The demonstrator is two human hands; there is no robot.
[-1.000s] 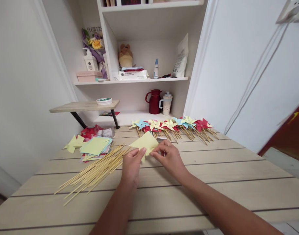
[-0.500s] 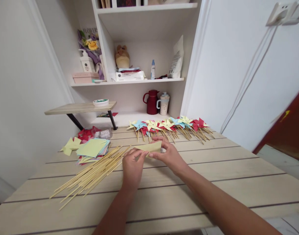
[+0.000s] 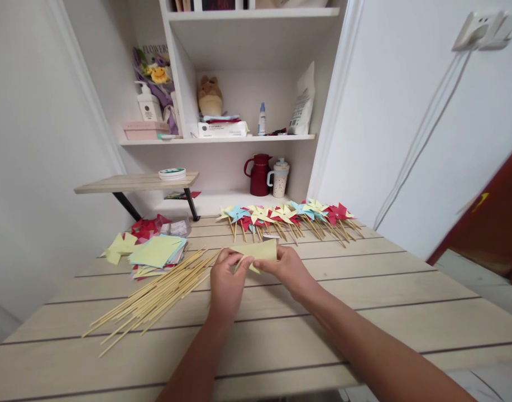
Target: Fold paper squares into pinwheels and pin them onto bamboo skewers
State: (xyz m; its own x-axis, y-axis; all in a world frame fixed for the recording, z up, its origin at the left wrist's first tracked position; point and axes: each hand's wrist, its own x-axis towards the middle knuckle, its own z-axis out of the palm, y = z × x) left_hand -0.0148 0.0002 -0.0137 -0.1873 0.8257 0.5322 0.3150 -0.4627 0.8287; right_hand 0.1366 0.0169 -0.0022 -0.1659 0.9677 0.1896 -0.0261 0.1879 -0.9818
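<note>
- My left hand [image 3: 227, 279] pinches the left end of a pale yellow paper sheet [image 3: 259, 251], fingers curled shut on it.
- My right hand [image 3: 290, 269] grips the sheet's right end, thumb and fingers closed on its edge.
- The sheet sits between both hands, just above the wooden table [image 3: 364, 301], near its middle.
- A loose bundle of bamboo sticks [image 3: 155, 296] lies on the table just left of my left hand.
- A stack of coloured paper squares [image 3: 157, 254] rests beyond the sticks.
- A row of finished pinwheels [image 3: 289, 215] lies at the table's far edge, beyond my hands.
</note>
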